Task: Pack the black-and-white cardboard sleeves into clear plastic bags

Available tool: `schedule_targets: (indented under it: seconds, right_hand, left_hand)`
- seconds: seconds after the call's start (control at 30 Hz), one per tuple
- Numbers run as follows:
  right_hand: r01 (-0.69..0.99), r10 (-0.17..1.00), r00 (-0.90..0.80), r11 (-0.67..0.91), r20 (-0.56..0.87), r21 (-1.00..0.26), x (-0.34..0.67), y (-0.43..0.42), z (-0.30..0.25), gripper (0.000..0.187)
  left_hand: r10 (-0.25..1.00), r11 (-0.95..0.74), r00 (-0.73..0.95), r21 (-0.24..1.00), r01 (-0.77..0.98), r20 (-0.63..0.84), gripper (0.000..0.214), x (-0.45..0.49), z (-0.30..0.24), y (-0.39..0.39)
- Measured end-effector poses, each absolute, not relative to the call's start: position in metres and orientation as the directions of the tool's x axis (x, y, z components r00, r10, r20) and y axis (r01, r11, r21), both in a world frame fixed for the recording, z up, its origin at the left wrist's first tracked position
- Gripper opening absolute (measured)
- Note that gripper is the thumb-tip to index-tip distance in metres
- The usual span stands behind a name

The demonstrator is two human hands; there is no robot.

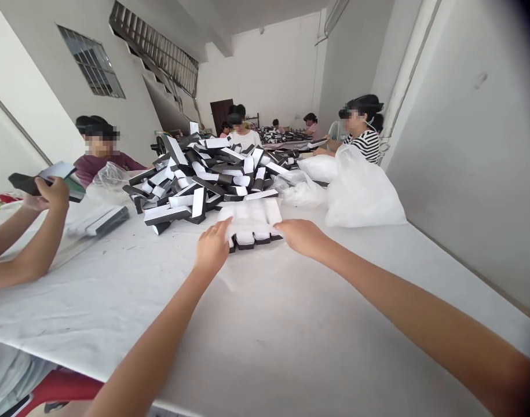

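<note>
White bag [364, 200] and box pile [209, 184] beyond hands [212, 248]

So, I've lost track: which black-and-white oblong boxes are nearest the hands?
The neat row partly under translucent white plastic, between left hand and right hand; the jumbled heap lies behind.

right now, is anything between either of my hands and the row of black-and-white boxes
Translucent plastic film lies over the row of boxes, near ends showing; nothing else visible separates them from the left hand or right hand.
</note>
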State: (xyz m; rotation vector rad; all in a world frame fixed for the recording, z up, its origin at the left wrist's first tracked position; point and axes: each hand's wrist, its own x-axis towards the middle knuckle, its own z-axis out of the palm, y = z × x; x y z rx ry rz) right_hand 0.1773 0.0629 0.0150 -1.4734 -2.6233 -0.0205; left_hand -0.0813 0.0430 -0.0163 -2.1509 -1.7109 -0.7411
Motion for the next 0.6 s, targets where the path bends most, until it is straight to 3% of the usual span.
schedule_targets:
  seconds: [0.1, 0.2, 0.3, 0.4, 0.6]
  right_hand:
    - [0.784, 0.788, -0.599, 0.613, 0.145, -0.099, 0.211, 0.063, -0.014, 0.06]
    - [0.686, 0.699, -0.712, 0.713, 0.063, -0.148, 0.244, 0.054, -0.036, 0.062]
    - [0.658, 0.665, -0.744, 0.718, -0.056, -0.227, 0.268, 0.041, -0.05, 0.066]
    - [0.668, 0.67, -0.734, 0.681, -0.111, -0.301, 0.283, 0.031, -0.056, 0.069]
    - [0.664, 0.664, -0.731, 0.642, -0.154, -0.383, 0.3, 0.015, -0.045, 0.075]
  left_hand:
    - [0.852, -0.421, 0.387, 0.022, 0.907, 0.353, 0.08, -0.101, -0.02, 0.028]
    - [0.833, -0.553, 0.54, 0.134, 0.823, 0.121, 0.078, -0.127, -0.027, 0.001]
    - [0.826, -0.545, 0.564, 0.218, 0.81, -0.031, 0.077, -0.141, -0.032, -0.025]
    - [0.819, -0.547, 0.571, 0.22, 0.808, -0.062, 0.08, -0.141, -0.034, -0.041]
    - [0.825, -0.564, 0.562, 0.128, 0.816, 0.055, 0.072, -0.136, -0.037, -0.05]
